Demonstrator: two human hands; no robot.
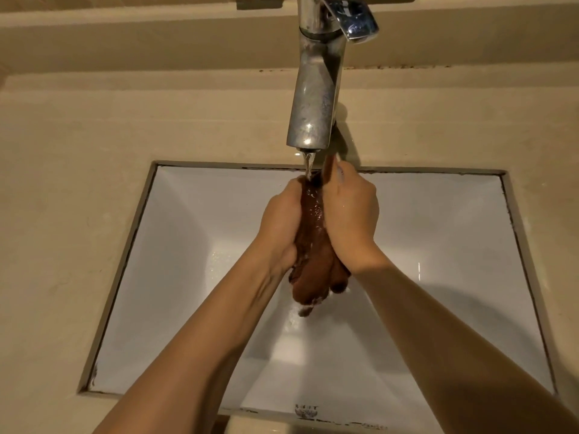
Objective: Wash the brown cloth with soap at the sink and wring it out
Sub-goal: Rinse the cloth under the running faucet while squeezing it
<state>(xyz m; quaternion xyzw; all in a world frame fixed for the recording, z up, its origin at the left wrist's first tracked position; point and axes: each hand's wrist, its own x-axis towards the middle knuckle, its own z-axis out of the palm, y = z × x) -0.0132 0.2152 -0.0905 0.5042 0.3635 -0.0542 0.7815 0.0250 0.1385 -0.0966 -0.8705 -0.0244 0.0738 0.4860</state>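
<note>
The wet brown cloth [313, 245] is bunched lengthwise between both palms over the white sink basin [438, 245]. My left hand [280, 219] presses it from the left and my right hand [351, 214] from the right, both closed around it. A thin stream of water [308, 166] falls from the chrome tap [316, 95] onto the cloth's top end. The cloth's lower end hangs dripping below my wrists. No soap is in view.
The rectangular basin is set into a beige countertop [78, 214] that surrounds it on all sides. The tap's lever handle [354, 17] points right at the top. A beige ledge and wall run behind the tap.
</note>
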